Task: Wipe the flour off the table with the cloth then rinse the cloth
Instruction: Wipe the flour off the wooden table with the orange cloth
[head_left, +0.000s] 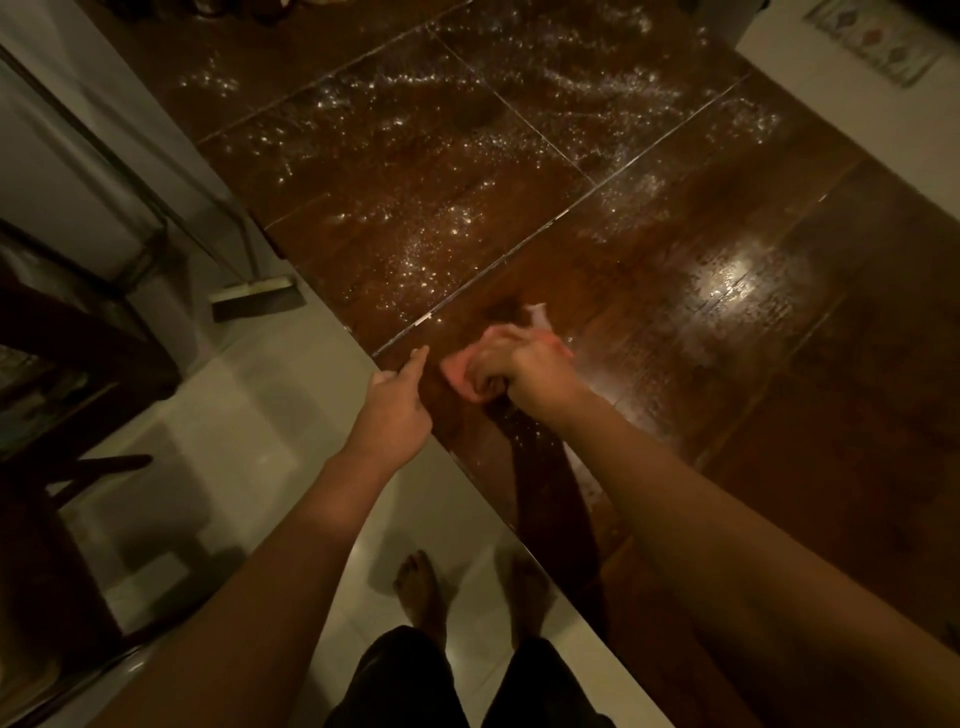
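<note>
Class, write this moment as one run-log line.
stage: wiping | right hand: grips pink cloth on wooden table | left hand: at table edge | flour: scattered across far side

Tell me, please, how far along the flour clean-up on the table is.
Done: little; only the near strip by the right hand looks wiped, with whitish smears left. In hand: the right hand grips the cloth on the table, while the left hand rests at its edge. Left: the flour scattered across the middle and far boards, then rinsing the cloth.
</note>
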